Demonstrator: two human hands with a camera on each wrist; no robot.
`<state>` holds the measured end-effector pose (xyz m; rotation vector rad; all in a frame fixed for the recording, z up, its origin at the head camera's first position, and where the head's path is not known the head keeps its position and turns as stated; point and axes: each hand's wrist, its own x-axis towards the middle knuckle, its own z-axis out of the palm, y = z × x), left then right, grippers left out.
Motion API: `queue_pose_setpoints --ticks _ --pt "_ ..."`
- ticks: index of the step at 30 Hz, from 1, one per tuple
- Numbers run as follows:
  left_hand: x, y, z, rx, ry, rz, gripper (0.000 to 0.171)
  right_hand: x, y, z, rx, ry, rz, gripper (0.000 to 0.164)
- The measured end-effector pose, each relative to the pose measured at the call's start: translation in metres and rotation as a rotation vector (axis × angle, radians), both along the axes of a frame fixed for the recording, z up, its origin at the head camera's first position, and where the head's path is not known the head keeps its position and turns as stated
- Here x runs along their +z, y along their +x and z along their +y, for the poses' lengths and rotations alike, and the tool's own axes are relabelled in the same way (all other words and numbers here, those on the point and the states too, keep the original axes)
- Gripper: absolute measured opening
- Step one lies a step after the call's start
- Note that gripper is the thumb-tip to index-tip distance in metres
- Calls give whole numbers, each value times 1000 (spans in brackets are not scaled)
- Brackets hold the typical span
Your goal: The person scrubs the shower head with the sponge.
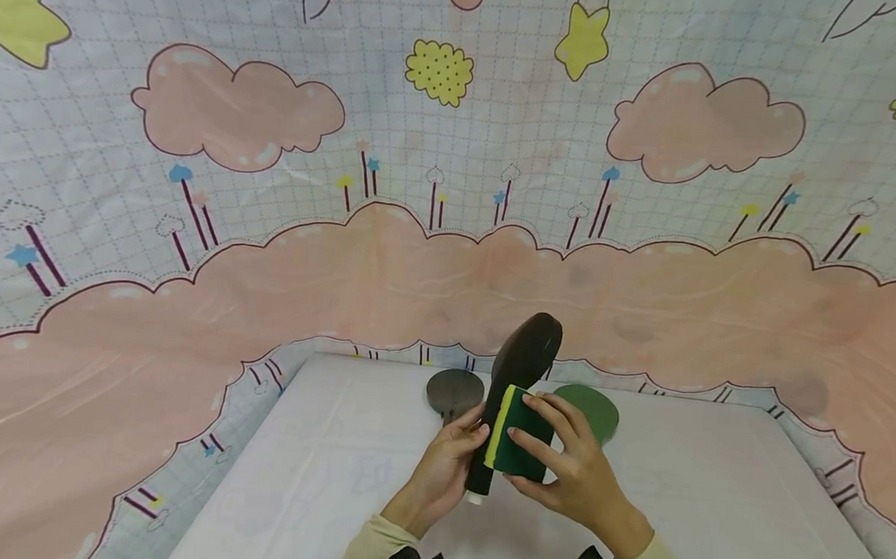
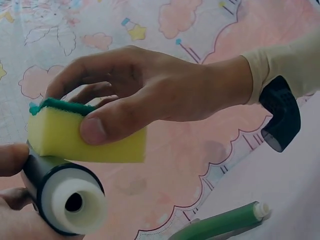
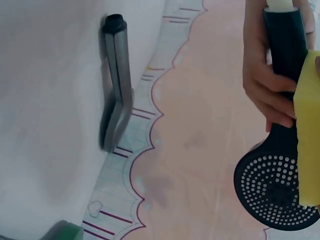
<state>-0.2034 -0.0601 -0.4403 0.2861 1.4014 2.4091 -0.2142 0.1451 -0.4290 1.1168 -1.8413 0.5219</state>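
Note:
A black shower head [image 1: 529, 350] is held up over the table by my left hand [image 1: 440, 467], whose fingers grip its handle. Its round perforated spray face [image 3: 270, 187] shows in the right wrist view, and its white threaded end [image 2: 90, 212] in the left wrist view. My right hand [image 1: 585, 481] pinches a yellow sponge [image 2: 92, 137] with a green scouring side [image 1: 525, 445], thumb on the yellow and fingers over the green. The sponge's yellow side lies against the handle.
On the white table [image 1: 298, 456], a grey shower head [image 1: 454, 391] lies behind my left hand. A green shower head [image 1: 591, 411] lies behind my right hand. Beyond the table's far edge spreads a cloth printed with pink clouds [image 1: 238, 108] and stars.

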Motion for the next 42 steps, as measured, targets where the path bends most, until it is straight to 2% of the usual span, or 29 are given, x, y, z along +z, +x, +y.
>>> queue_pose_setpoints --ticks 11,18,24,35,42 --pt "1 1 -4 13 -24 0 58 8 -7 8 -12 -24 70 45" --pt "1 1 -7 21 -42 -6 55 12 -10 17 -64 -69 107 46" --pt "-1 2 -11 1 -45 19 56 18 -12 25 -86 -112 76 49" --pt "-2 3 -21 -29 -90 56 58 21 -16 36 -37 -235 29 56" --pt "-5 5 -26 -40 -18 39 61 24 -19 41 -3 -303 -10 59"
